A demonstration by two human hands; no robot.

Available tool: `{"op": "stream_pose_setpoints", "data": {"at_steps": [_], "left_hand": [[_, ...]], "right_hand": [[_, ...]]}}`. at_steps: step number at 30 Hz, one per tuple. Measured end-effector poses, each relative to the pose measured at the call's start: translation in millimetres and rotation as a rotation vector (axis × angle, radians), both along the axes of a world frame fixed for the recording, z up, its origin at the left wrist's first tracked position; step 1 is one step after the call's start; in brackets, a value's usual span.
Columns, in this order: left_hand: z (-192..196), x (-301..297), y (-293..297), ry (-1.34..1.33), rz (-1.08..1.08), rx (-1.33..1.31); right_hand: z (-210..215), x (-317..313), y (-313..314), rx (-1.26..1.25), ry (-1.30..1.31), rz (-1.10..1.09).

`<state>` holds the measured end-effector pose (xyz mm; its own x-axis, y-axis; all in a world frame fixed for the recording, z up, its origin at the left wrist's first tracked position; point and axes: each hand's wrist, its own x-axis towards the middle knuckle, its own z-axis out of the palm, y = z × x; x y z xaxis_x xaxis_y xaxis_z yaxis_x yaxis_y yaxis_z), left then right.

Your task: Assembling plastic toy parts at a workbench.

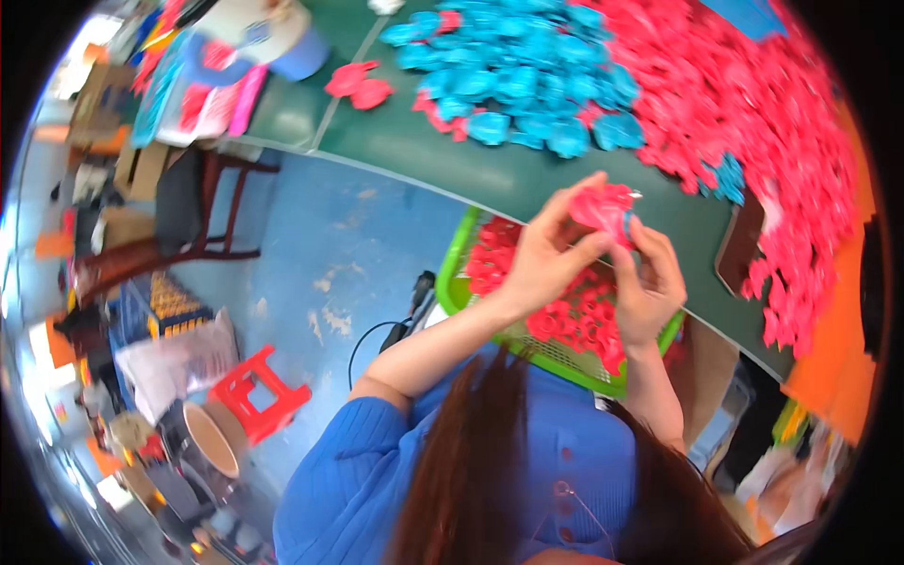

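Both my hands are together above the near edge of the green table, closed on one small pink plastic part. My left hand grips its left side, thumb below and fingers curled behind. With thumb and fingers my right hand pinches the lower right side, where a bit of blue shows. The part's exact kind cannot be made out. Under my hands a green basket holds many pink parts. Beyond them on the table lie a heap of blue parts and a large heap of pink parts.
A dark phone-like slab lies at the table's right edge. Two or so pink pieces lie apart at the left, near a white and blue tub. On the blue floor stand a dark chair and a red stool.
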<state>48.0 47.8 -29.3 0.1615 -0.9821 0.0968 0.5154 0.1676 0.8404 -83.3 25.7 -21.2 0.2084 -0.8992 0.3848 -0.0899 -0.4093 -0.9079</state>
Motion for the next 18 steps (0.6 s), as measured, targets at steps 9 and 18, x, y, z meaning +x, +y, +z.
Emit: {"op": "stream_pose_setpoints", "data": {"at_steps": [9,18], "left_hand": [[14,22,8,0.143,0.235,-0.049],[23,31,22,0.201,0.357,-0.08]], "right_hand": [[5,20,-22,0.033,-0.102,0.136],[-9,77,-64,-0.597,0.796,-0.091]]}}
